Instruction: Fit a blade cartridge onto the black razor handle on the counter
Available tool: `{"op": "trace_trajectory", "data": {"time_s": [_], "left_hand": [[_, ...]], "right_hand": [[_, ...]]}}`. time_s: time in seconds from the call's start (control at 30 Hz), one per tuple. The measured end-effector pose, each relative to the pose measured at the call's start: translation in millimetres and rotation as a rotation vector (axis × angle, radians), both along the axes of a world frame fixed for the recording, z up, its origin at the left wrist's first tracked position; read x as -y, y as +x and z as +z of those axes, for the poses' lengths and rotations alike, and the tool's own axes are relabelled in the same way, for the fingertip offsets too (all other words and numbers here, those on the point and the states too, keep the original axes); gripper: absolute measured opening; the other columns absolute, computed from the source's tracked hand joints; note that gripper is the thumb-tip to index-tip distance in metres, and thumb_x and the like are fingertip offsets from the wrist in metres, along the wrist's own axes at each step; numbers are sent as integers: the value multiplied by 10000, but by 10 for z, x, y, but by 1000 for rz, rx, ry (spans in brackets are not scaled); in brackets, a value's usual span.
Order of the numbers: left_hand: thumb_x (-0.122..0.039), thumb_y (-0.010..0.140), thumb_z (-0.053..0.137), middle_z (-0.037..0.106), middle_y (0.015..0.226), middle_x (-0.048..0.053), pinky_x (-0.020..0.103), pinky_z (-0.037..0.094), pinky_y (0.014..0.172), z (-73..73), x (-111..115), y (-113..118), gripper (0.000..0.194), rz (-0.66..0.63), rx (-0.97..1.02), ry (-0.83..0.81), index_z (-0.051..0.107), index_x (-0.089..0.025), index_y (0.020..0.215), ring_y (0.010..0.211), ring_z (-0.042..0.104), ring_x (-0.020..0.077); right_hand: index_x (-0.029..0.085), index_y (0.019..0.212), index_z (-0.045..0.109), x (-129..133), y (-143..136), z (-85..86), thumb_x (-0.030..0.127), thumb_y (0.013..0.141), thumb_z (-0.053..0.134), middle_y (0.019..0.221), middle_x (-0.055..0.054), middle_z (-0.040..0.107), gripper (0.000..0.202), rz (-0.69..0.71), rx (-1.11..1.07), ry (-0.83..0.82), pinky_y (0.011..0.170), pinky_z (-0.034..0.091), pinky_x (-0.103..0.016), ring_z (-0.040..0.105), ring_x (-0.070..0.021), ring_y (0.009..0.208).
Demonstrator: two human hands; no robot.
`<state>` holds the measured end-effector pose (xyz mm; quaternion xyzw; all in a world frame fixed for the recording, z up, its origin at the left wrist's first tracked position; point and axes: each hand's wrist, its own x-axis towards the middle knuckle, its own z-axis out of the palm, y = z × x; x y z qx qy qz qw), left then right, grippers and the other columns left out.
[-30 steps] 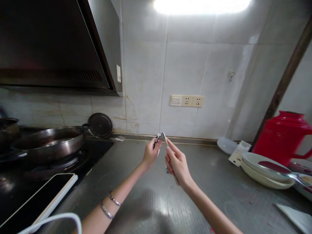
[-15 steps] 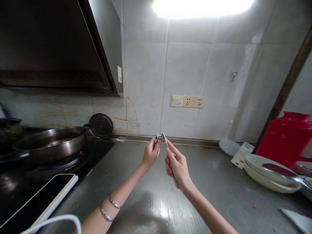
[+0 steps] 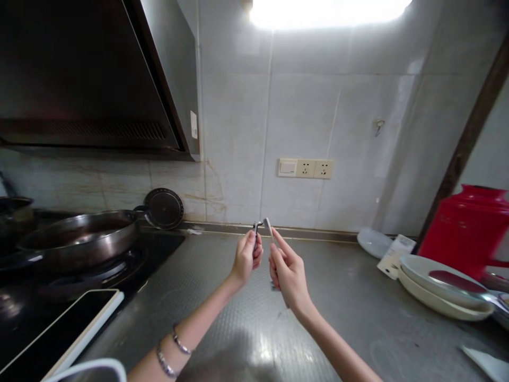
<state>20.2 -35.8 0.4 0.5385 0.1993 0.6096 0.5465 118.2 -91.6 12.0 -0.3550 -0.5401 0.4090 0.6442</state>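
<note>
Both hands are raised over the steel counter, close together at mid-frame. My left hand [image 3: 244, 257], with two bracelets on the wrist, is closed around a small dark metal tool [image 3: 255, 232] whose bent end points right; its exact kind is too small to tell. My right hand [image 3: 289, 270] pinches a slim, light-handled toothbrush [image 3: 268, 226], its bristle head upright and facing left. The bristles are at the tool's bent end, touching or nearly so. A small greyish piece shows below the right fingers, partly hidden.
On the left, a steel pan [image 3: 85, 236] sits on the black stove, with a phone [image 3: 67, 337] and white cable nearer. A round dark disc [image 3: 163, 208] leans on the wall. To the right stand a red jug [image 3: 463, 228], stacked plates [image 3: 445, 302] and a white card [image 3: 395, 257].
My left hand has turned slightly and shifted a little down, so the tool's bent end shows more clearly. The toothbrush stays against or near it. The view has shifted slightly.
</note>
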Motion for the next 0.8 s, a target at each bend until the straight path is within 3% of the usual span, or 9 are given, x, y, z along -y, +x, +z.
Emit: {"op": "trace_trajectory", "data": {"time_s": [0.4,0.8], "left_hand": [[-549,810,428,307,453,-96,138,146,262,96,103,40,382,-93,65,-83,424,-176,727,280,185,21],[-553,791,463,300,447,-99,140,135,260,71,75,42,394,-108,63,-92,407,-178,685,272,185,17]], "right_hand": [[176,1338,406,-89,19,-87,369,818,512,518,79,334,564,-83,91,105,372,247,-175,268,-57,428],[182,1315,447,-76,5,-100,352,825,504,513,71,343,522,-88,141,131,371,252,-168,257,-59,432]]}}
